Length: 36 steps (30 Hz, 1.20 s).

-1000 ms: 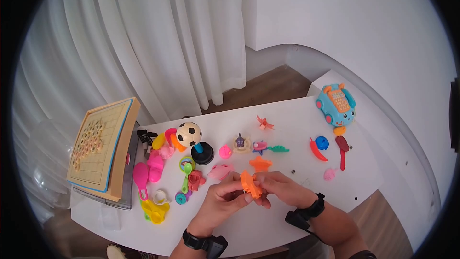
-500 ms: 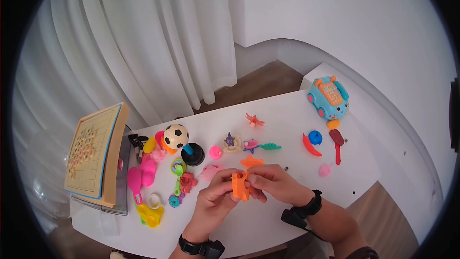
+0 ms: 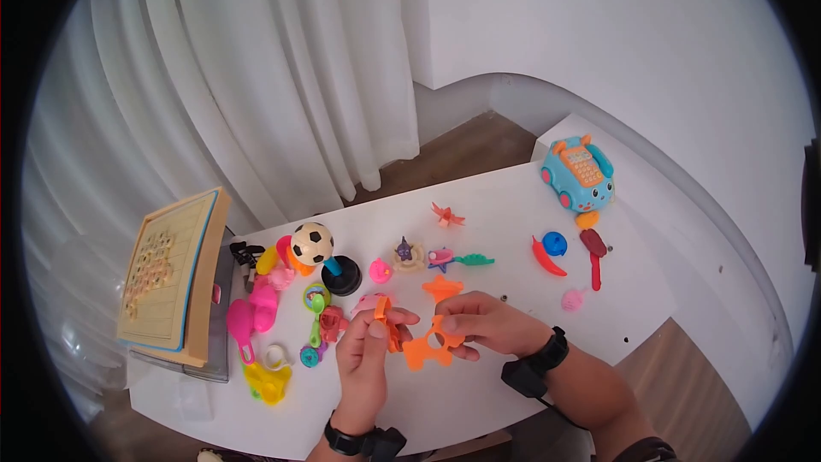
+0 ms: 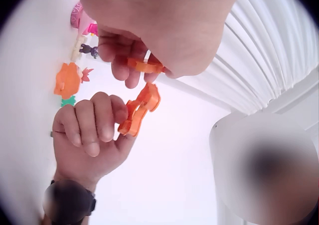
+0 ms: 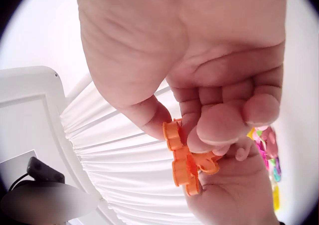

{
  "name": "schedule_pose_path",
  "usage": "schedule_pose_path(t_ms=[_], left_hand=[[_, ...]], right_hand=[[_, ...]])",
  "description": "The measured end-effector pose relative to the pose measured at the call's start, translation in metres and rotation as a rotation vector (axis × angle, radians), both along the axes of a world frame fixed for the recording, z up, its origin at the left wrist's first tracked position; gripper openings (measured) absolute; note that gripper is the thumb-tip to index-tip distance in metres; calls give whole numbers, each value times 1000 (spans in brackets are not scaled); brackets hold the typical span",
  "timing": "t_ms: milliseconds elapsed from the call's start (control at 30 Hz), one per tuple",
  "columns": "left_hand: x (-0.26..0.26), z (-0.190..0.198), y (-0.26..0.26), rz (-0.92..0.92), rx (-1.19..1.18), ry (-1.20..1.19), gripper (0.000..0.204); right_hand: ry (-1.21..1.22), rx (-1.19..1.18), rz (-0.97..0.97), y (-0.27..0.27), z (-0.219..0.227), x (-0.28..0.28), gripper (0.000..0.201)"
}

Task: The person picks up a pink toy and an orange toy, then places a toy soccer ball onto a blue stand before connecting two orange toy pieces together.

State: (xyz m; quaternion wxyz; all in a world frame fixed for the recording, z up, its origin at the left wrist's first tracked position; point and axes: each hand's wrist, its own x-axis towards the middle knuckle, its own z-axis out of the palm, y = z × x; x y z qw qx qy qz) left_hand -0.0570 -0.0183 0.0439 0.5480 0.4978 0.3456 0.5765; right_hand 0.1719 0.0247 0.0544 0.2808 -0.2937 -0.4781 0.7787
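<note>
Pinching at the edges with both grips: a narrow orange frame (image 4: 145, 66) in the left grip (image 3: 361, 370), a lobed orange cutter (image 3: 419, 353) with a round hole in the right grip (image 3: 492, 325). Holding both above the tabletop (image 3: 505, 214), to the right of the football toy (image 3: 313, 244) and on its near side. Probably pinched this way for want of anything broader to hold on such thin walls, so leaving most of each outline uncovered. Separated by a slight gap in the left wrist view, but tilted too far there to tell whether matching in shape.

Lying to the right of the football toy, just beyond the right grip: a third orange piece (image 3: 443, 288), well placed for reaching. Standing far to the right of the football toy: a toy phone (image 3: 580, 173), apparently resting on its wheels. Leaning to the left of the football toy: a game board (image 3: 167, 278), seemingly propped by the grey case (image 3: 220, 346). Bunched on the near side of the football toy, perhaps for working room: a green spoon (image 3: 316, 316), a pink scoop (image 3: 242, 321) and a yellow mould (image 3: 270, 383).
</note>
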Motion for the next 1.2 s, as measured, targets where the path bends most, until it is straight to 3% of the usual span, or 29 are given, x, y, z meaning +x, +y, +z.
schedule_pose_path(t_ms=[167,333,467,533,567,633,767,833,900,967,1033,1200], left_hand=[[14,-31,0,44,63,155,20],[10,-56,-10,127,10,150,13],[13,-55,-19,201,-1,115,12],[15,-59,-18,343,121,277,17],[15,-59,-20,322,138,299,17],[19,-55,-24,455,190,564,22],[22,-57,-29,428,505,886,31],[22,-59,-32,408,568,948,30],[27,-54,-37,402,634,984,31],[33,-45,-43,364,350,970,33],[37,-40,-45,376,331,996,33],[29,-54,-34,445,349,1046,33]], right_hand=[[-40,-19,53,-3,-26,-18,31],[-122,81,-152,-11,-26,-26,29],[-100,123,-275,-22,-30,-38,28],[-143,145,-347,-29,-33,-46,30],[-118,149,-370,-32,-36,-49,30],[-221,272,-462,-36,-42,-56,32],[-207,400,-635,-38,-61,-67,35],[-352,495,-640,-39,-63,-64,40],[-337,450,-660,-48,-60,-65,41],[-330,421,-668,-56,-55,-61,43],[-184,269,-609,-66,-46,-57,43],[-156,281,-568,-64,-51,-55,43]])
